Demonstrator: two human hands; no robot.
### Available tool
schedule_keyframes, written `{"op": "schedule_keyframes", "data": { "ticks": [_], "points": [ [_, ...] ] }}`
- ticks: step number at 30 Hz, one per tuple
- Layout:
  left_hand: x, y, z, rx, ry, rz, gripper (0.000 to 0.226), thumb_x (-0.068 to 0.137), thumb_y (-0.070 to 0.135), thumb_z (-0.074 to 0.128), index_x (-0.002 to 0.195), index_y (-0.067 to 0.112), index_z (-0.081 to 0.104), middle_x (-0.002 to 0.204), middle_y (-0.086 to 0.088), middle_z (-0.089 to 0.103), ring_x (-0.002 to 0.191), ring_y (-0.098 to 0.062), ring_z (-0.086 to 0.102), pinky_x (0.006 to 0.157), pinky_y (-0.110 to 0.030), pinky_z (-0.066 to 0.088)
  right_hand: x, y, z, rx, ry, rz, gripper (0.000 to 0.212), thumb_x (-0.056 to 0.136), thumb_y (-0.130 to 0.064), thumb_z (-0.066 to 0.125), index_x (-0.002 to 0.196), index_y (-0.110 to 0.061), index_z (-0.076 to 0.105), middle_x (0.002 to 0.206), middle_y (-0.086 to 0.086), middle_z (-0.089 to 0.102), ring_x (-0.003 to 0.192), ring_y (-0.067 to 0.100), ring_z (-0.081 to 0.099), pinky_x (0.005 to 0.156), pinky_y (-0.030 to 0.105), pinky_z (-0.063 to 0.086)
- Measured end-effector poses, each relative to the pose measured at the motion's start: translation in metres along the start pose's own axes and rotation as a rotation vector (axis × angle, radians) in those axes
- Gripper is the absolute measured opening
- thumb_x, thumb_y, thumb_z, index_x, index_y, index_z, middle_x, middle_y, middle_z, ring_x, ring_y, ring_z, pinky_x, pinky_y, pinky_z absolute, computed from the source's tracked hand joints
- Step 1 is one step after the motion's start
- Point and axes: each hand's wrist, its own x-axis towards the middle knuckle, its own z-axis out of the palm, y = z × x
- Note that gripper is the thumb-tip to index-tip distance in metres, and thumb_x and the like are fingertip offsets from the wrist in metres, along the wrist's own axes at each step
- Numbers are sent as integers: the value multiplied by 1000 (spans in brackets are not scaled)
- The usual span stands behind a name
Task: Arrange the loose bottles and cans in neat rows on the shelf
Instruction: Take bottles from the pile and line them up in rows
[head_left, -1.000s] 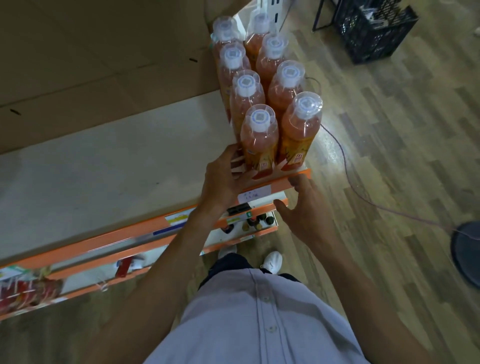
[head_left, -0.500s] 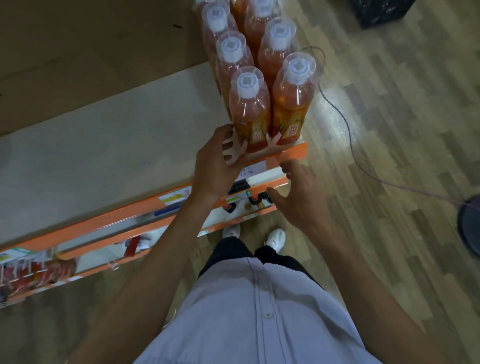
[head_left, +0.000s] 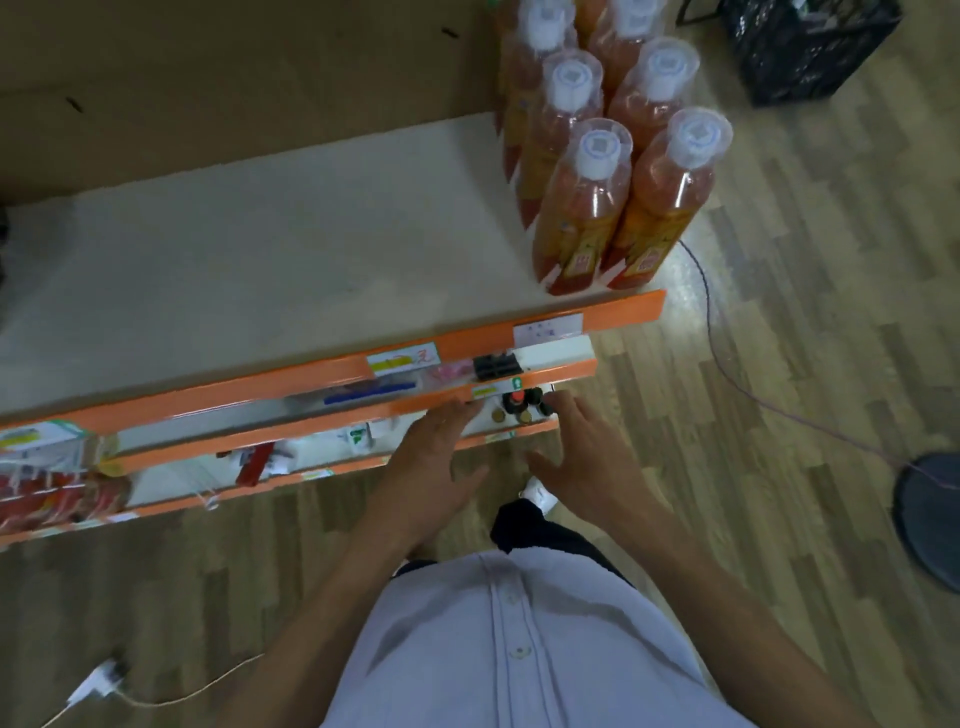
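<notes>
A single wide-angle camera worn on the person's head looks forward and steeply down, so close that the shirt (head_left: 519, 649) fills the bottom middle of the frame, with the left hand (head_left: 431, 467) and right hand (head_left: 587, 467) just below centre. The shelf (head_left: 260, 234) is seen from above, running from the left edge toward the upper right, where the bottles (head_left: 587, 208) show their caps to the lens and lean across the frame. The wooden floor (head_left: 805, 364) takes the right side, with a black crate (head_left: 805, 52) at the far top corner.
</notes>
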Motion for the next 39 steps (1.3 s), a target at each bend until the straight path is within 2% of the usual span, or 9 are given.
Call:
{"op": "schedule_keyframes", "data": {
  "ticks": [5, 11, 16, 20, 22, 28, 32, 36, 39],
  "points": [
    [-60, -54, -28, -20, 118, -125, 68, 93, 37, 64, 151, 35, 30, 160, 6, 27, 148, -16, 22, 117, -30, 19, -5, -61, 46, -130, -148, -156, 60, 88, -24, 67, 141, -25, 38, 136, 3, 51, 117, 30, 56, 84, 40, 50],
    [-180, -162, -46, -106, 208, -358, 76, 81, 31, 66, 149, 36, 34, 153, 4, 38, 138, -17, 39, 108, -32, 37, -34, -166, 136, -192, -297, -321, 63, 92, -37, 66, 145, -23, 35, 139, 5, 45, 118, 28, 54, 87, 39, 48],
    [-274, -229, -72, -122, 288, -507, 71, 87, 33, 68, 150, 22, 38, 149, -4, 46, 136, -20, 42, 107, -23, 31, -65, -245, 222, -166, -400, -442, 73, 92, -40, 66, 152, -23, 27, 148, 4, 40, 132, 23, 45, 105, 36, 40],
    [-342, -277, -91, -228, 491, -658, 77, 75, 54, 51, 145, 21, 47, 140, -3, 54, 129, -21, 50, 106, -30, 39, -87, -307, 281, -230, -528, -599, 76, 89, -41, 68, 151, -22, 29, 151, 3, 39, 138, 21, 39, 114, 39, 37],
    [-365, -296, -96, -296, 605, -715, 73, 77, 47, 61, 143, 19, 49, 142, -3, 53, 131, -20, 48, 109, -26, 34, -87, -332, 303, -286, -567, -699, 75, 87, -40, 69, 149, -22, 31, 148, 4, 43, 136, 22, 40, 112, 40, 38],
    [-384, -331, -118, -409, 767, -785, 65, 88, 26, 73, 146, 22, 45, 145, 0, 49, 135, -16, 43, 115, -35, 33, -66, -397, 351, -316, -653, -772, 66, 90, -35, 66, 146, -26, 32, 135, 2, 46, 121, 17, 46, 89, 28, 40],
    [-378, -366, -147, -454, 783, -799, 64, 88, 25, 71, 146, 24, 44, 144, 5, 47, 132, -7, 41, 111, -23, 28, -41, -445, 382, -255, -693, -816, 78, 90, -33, 69, 152, -40, 21, 143, -8, 41, 128, 9, 40, 89, 21, 34],
    [-366, -405, -193, -446, 769, -824, 66, 79, 50, 59, 141, 35, 43, 140, 10, 50, 130, -11, 47, 107, -22, 30, -11, -505, 412, -321, -712, -876, 80, 88, -27, 69, 153, -30, 23, 147, 2, 36, 133, 21, 40, 101, 36, 43],
    [-354, -424, -240, -460, 826, -779, 61, 75, 62, 49, 133, 45, 41, 131, 25, 48, 120, 5, 45, 101, -9, 30, 13, -552, 426, -319, -699, -880, 81, 85, -28, 69, 152, -31, 23, 150, 4, 32, 134, 28, 42, 100, 44, 47]
  ]
}}
